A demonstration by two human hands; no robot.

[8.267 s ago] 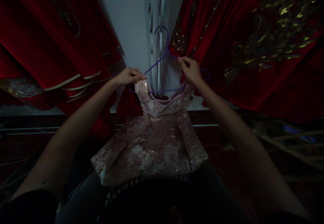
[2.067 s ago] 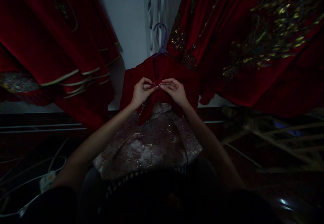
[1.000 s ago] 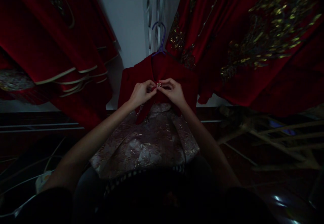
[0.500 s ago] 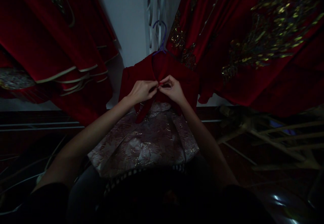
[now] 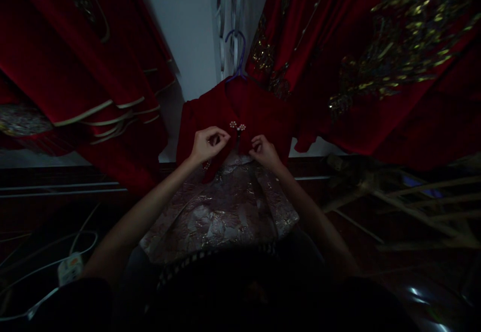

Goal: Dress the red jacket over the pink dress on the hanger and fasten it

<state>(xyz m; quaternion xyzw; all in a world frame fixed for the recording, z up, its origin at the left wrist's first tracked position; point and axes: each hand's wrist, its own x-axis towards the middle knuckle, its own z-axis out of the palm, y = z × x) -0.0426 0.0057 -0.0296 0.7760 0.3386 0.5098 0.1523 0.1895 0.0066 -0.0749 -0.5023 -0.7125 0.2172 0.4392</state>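
A short red jacket [image 5: 203, 106] hangs on a purple hanger [image 5: 240, 56], over a pale pink brocade dress [image 5: 214, 222] with a metallic sheen. At the jacket's front, a clasp [image 5: 238, 127] with two small flower-shaped ornaments joins its edges. My left hand [image 5: 206, 144] is just below and left of the clasp, thumb and fingertips pinched together with nothing visible in them. To the lower right of the clasp, my right hand [image 5: 266, 152] has curled fingers, the thumb and forefinger slightly apart. Whether either hand touches the jacket cloth is hard to tell in the dim light.
Red garments with pale trim [image 5: 93, 96] hang at the left. Another red garment with gold sequins [image 5: 409, 46] hangs at the right. A white power strip [image 5: 70, 268] with cables lies lower left. A wooden frame-like piece [image 5: 413, 217] stands at the right.
Both hands have let go of the clasp and moved down and apart. The flower ornaments, covered by my fingers before, now show.
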